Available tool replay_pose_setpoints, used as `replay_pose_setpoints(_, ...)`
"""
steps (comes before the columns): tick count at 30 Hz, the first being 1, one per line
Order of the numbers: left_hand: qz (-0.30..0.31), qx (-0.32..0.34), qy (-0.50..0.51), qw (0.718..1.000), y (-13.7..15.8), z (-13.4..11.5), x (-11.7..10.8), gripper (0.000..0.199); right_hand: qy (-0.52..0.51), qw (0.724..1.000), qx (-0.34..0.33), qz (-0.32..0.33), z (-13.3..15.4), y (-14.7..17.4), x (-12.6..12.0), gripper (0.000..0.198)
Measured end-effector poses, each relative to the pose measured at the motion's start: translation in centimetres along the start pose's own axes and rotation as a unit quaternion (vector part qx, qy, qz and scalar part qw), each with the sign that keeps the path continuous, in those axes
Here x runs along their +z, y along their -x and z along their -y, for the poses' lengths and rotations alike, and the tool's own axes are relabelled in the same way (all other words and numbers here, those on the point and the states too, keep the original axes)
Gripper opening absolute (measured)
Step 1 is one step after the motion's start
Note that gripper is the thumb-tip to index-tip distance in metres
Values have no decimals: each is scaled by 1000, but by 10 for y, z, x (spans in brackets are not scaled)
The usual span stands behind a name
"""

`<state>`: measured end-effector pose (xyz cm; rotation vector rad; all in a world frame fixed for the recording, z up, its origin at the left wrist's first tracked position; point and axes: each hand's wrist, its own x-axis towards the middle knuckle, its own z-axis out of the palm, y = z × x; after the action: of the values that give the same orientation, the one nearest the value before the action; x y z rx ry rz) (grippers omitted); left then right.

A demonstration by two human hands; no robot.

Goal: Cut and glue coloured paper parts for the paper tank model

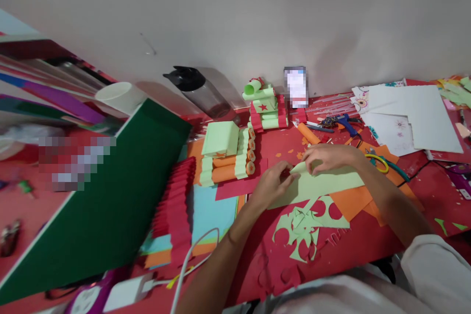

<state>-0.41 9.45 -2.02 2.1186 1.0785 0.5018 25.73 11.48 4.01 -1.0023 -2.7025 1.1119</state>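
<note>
Pale green paper strip right of centre in frame, and yeah, the left hand and right hand both pinch its upper-left end, holey green scraps just below.

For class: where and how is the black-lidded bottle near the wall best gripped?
Probably around the see-through body of the bottle, just below its black lid, coming from the person's side, above the pale green box: that part is round and exposed, while the wall stands behind and the green board rises at left.
</note>
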Motion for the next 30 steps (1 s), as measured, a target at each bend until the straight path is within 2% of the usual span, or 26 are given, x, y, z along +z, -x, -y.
replay_pose_setpoints(3, -5, -10, 70, 997, 1, -4, -4, 35, -50, 998, 19, 28, 1, 6, -8, 12)
replay_pose_setpoints(6, -50, 28, 73, 996, -1, -2, -9, 43, -118, 992, 16, 40, -1, 28, -24, 7)
replay_pose_setpoints(9, -77, 77, -29, 994, -2, 6, -7, 46, -165, 985, 26, 52, -3, 62, -47, 13)
replay_pose_setpoints(12, -9, 155, -159, 975, -1, 11, 5, 47, -186, 982, 41, 16, -7, 94, -63, 25)
replay_pose_setpoints(15, 39, 200, -242, 949, -1, 13, 14, 48, -193, 978, 40, -63, -16, 116, -66, 38)
replay_pose_setpoints(18, 14, 165, -279, 946, -2, 17, 12, 50, -227, 961, 16, -154, -29, 126, -55, 65)
replay_pose_setpoints(20, -15, 124, -289, 949, -2, 19, 7, 49, -269, 948, 5, -169, -36, 127, -45, 82)
replay_pose_setpoints(22, -45, 82, -293, 952, -2, 22, 2, 49, -293, 943, 5, -156, -39, 124, -40, 86)
replay_pose_setpoints(25, -73, 35, -293, 953, -1, 25, -1, 50, -267, 953, -1, -141, -30, 112, -46, 73)
replay_pose_setpoints(27, -86, 20, -288, 953, 0, 28, 0, 50, -232, 970, -4, -71, -19, 97, -52, 53)
replay_pose_setpoints(30, -91, 20, -286, 954, -1, 33, 3, 51, -172, 984, 35, 28, -4, 65, -50, 26)
